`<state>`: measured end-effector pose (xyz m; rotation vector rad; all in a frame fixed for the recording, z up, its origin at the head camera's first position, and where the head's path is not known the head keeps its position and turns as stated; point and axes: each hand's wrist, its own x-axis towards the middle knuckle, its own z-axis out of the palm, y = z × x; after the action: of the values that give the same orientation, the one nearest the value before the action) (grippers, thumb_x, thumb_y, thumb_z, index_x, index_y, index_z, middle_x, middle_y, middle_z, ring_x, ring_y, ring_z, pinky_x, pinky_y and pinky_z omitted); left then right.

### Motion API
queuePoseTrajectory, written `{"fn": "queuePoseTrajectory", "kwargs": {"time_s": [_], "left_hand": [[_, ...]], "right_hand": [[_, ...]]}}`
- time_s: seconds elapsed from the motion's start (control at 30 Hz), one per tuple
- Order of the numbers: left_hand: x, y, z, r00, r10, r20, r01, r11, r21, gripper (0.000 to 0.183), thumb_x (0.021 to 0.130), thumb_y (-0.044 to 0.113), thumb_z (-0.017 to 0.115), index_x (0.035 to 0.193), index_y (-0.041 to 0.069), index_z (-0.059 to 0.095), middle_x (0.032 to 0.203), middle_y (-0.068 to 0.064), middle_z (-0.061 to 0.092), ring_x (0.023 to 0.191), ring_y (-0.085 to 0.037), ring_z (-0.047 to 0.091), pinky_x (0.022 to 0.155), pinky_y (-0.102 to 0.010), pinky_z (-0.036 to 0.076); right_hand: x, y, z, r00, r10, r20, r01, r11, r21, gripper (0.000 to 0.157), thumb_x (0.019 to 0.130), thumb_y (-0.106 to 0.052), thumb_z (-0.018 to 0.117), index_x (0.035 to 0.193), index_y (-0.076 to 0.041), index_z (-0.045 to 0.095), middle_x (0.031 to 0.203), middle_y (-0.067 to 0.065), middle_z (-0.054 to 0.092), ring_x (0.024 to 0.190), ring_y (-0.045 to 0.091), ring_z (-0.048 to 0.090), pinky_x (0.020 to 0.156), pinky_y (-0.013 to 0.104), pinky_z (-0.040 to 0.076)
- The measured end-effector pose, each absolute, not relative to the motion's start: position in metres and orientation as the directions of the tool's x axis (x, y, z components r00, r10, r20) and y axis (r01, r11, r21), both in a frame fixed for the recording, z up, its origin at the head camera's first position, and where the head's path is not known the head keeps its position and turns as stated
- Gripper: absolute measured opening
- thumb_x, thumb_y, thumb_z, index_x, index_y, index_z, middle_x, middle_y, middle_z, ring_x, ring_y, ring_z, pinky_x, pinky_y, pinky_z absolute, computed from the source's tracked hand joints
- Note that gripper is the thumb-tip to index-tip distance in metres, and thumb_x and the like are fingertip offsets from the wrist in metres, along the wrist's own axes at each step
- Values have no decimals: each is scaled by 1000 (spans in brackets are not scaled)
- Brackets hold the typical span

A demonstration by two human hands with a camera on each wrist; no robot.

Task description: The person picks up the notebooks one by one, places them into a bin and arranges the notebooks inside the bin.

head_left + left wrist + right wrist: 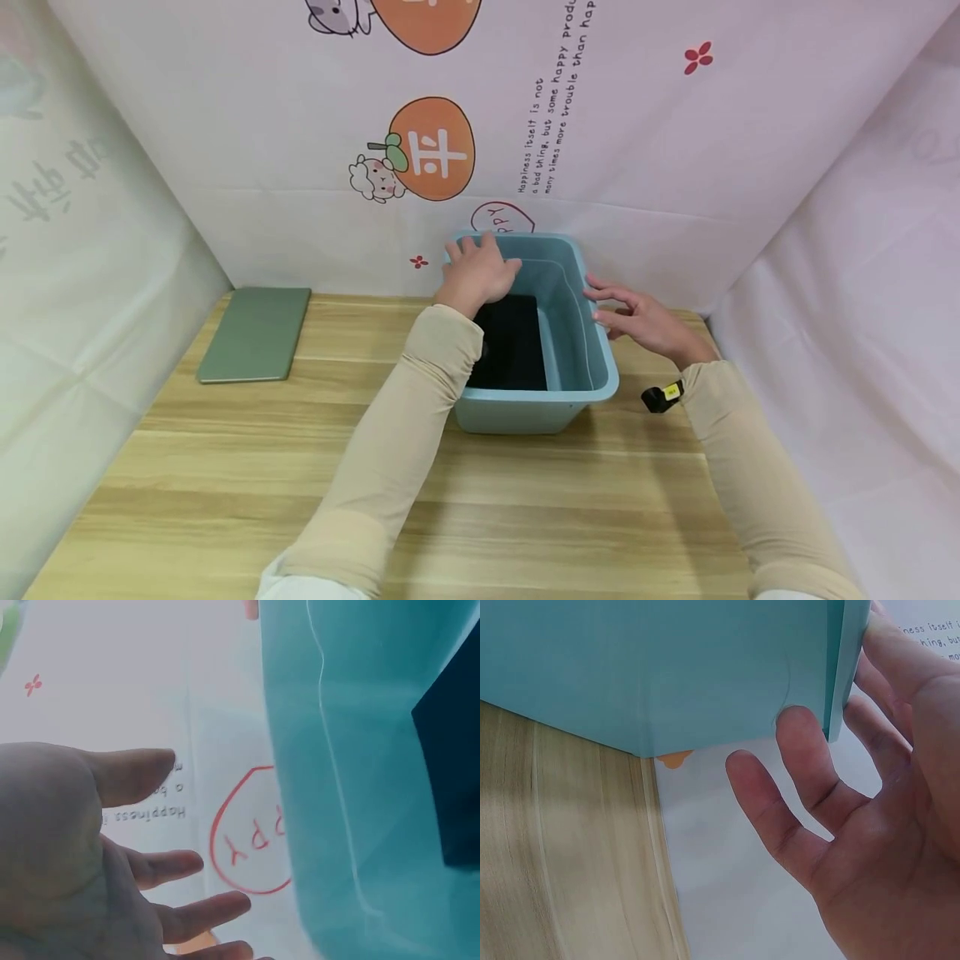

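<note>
A light blue plastic bin (543, 396) stands on the wooden table against the backdrop. Inside it lies a flat black rectangular thing (517, 354), partly hidden by the left sleeve; its kind cannot be told. My left hand (480, 271) is over the bin's far left rim with fingers spread. The left wrist view shows nothing in its palm, and the bin's wall (360, 750) beside it. At the right rim, my right hand (645, 321) touches the bin with loosely bent, parted fingers. Fingertips (799, 724) lie near the outer wall (667, 675) in the right wrist view.
A flat green board (255, 333) lies at the table's back left. White printed cloth (630, 125) rises behind the table, with more cloth on both sides. A small black device (660, 398) with a yellow label sits by the right sleeve.
</note>
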<state>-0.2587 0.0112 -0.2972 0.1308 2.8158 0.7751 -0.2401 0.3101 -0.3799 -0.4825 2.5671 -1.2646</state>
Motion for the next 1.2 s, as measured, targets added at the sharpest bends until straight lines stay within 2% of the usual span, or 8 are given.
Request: {"fn": "queuePoseTrajectory", "kwargs": {"time_s": [0.33,0.5,0.73,1.0,1.2], "left_hand": [[-257,-3,-287,-989,142,-37,104,856,506,77,102,62,43,163,25,14,168,-14,16,152,-37,10,126,-57,21],[-258,-10,-288,-989,150,15,137,851,506,80,100,67,44,164,29,14,170,-10,11,154,-36,6,127,-57,15],[-260,-21,-291,-984,156,91,180,879,442,80,99,69,41,165,32,13,173,-6,8,158,-36,0,130,-56,5],[-265,-38,-297,-981,143,130,185,890,416,80,100,69,40,165,33,12,174,-4,5,160,-37,-5,130,-58,1],[-270,-50,-305,-977,135,168,193,892,408,80,100,69,37,166,33,8,174,-4,5,160,-37,-5,130,-58,1]], "right_hand": [[-239,310,-378,-916,-395,-68,-188,573,-797,52,103,-36,60,153,-24,49,169,-17,24,112,-3,66,92,40,60],[-240,310,-378,-917,-394,-63,-195,579,-792,53,103,-38,60,153,-25,49,169,-18,25,112,-1,66,91,38,60],[-240,310,-381,-918,-393,-57,-193,566,-801,51,103,-36,60,152,-22,50,169,-16,25,112,-4,65,93,45,59],[-240,310,-381,-920,-388,-59,-187,567,-802,52,103,-36,60,153,-23,49,170,-16,24,108,-4,67,89,38,60],[-239,310,-381,-921,-385,-63,-180,564,-806,53,103,-37,61,153,-24,49,169,-19,23,109,-3,67,91,40,60]]}}
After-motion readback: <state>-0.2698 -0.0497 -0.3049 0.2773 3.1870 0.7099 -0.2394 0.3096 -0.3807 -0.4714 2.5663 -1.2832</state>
